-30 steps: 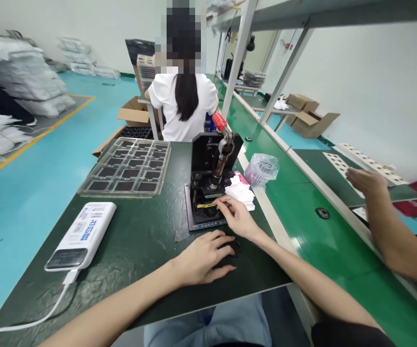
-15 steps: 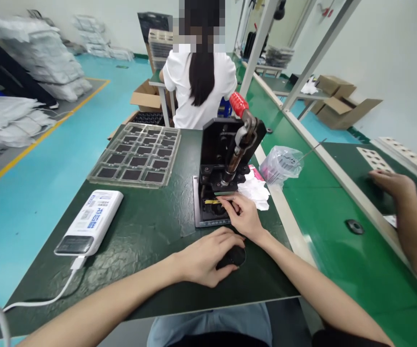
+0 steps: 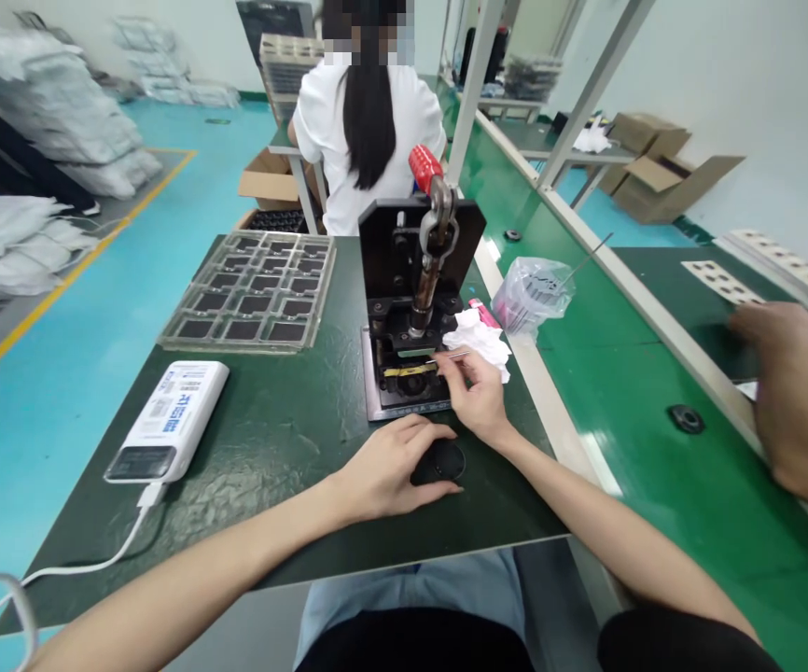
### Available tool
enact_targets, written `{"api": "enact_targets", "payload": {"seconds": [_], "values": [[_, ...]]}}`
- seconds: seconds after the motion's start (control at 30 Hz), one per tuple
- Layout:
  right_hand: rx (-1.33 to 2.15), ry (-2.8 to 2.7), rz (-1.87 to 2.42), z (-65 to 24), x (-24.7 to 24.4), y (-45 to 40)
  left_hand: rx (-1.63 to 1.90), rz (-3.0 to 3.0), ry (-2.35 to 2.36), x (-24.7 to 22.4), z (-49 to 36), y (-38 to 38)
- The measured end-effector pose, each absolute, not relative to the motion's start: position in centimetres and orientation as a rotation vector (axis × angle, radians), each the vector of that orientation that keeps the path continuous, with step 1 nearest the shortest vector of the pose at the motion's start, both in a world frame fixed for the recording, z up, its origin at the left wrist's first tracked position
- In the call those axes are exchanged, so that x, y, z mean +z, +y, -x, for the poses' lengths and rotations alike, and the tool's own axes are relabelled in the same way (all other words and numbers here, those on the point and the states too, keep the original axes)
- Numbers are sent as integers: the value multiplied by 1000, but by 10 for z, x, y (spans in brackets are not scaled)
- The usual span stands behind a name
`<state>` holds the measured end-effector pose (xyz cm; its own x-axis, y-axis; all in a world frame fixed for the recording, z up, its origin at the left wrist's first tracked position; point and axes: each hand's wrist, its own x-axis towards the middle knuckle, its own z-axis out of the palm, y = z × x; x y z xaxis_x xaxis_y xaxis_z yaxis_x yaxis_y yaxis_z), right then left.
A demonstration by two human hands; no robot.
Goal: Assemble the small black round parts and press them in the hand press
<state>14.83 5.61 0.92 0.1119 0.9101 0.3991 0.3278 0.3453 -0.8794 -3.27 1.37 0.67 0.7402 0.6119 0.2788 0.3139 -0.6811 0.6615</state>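
My left hand [image 3: 394, 471] rests on the dark green table with thumb and fingers curled round a black round part [image 3: 441, 461]. My right hand [image 3: 478, 397] pinches a thin metal stick-like tool [image 3: 455, 355], whose exact kind I cannot make out. Its tip points into the bed of a black hand-operated toggle press [image 3: 414, 308] with a red grip [image 3: 424, 166]. A yellow strip [image 3: 410, 371] lies across the bed, close to the right fingertips. Below the strip is a dark round seat, partly shaded by the press.
At the back left lies a clear plastic tray [image 3: 308, 329] of dark square pieces. A white power bank [image 3: 170, 420] with a cable lies at left. Right of the press are white tissue [image 3: 480, 341] and a plastic bag [image 3: 534, 294]. A co-worker's hand [image 3: 774, 327] is far right; another person sits ahead.
The view has shifted slightly. My right hand has drawn back a little to the right of the press bed, showing more of the yellow strip and the tool. The left hand keeps the round part.
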Motion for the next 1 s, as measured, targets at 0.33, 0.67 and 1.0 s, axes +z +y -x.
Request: {"api": "enact_targets", "payload": {"seconds": [0.33, 0.67, 1.0], "values": [[879, -1261, 1347, -178, 28, -27, 621, -2111, 808, 1, 26, 14], [771, -1624, 1434, -174, 8, -41, 642, -2039, 784, -5, 24, 14], [641, -1785, 1375, -171, 11, -47, 631, -2024, 791, -4, 23, 13]]}}
